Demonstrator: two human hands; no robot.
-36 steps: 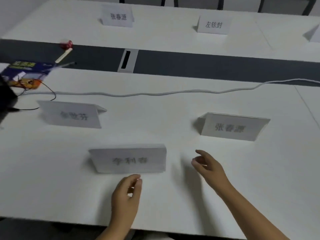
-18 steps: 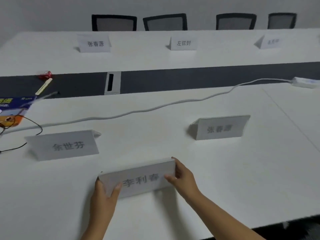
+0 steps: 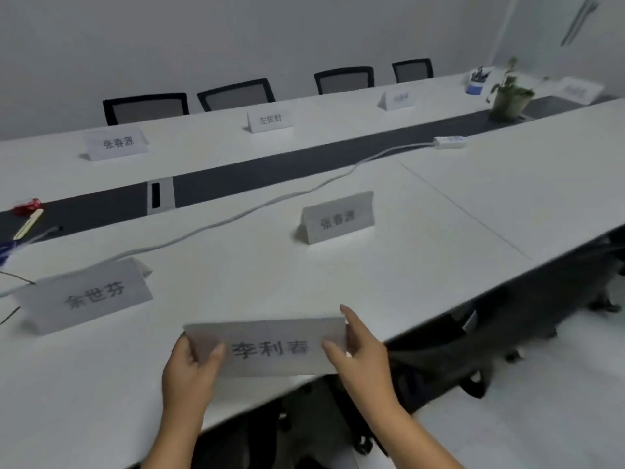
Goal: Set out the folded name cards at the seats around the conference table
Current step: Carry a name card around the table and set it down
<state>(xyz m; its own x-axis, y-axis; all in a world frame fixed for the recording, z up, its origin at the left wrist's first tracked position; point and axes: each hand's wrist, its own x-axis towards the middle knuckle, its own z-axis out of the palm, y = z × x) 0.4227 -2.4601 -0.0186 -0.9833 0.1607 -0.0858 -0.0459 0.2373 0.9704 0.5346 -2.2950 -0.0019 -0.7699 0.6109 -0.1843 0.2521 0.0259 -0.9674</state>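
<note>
I hold a folded white name card point(image 3: 270, 348) with dark printed characters, lifted over the near edge of the white conference table point(image 3: 456, 204). My left hand point(image 3: 189, 370) grips its left end and my right hand point(image 3: 358, 346) grips its right end. Two more folded cards stand on the near side: one at the left point(image 3: 91, 294) and one in the middle point(image 3: 338, 218). On the far side stand three cards, at the left point(image 3: 116, 143), in the middle point(image 3: 269, 120) and to the right point(image 3: 397, 99). Another card point(image 3: 576, 91) stands at the far right end.
A white cable point(image 3: 236, 218) runs across the table to a power strip point(image 3: 449, 142). A dark strip with a socket box point(image 3: 160, 196) divides the table. A potted plant point(image 3: 509, 96), a pen cup point(image 3: 475, 82) and black chairs point(image 3: 236, 94) sit beyond. A dark chair point(image 3: 439, 350) is under the near edge.
Both hands closed on the near card and lifted it off the table toward me. The view swung up and right, showing the table's far right end.
</note>
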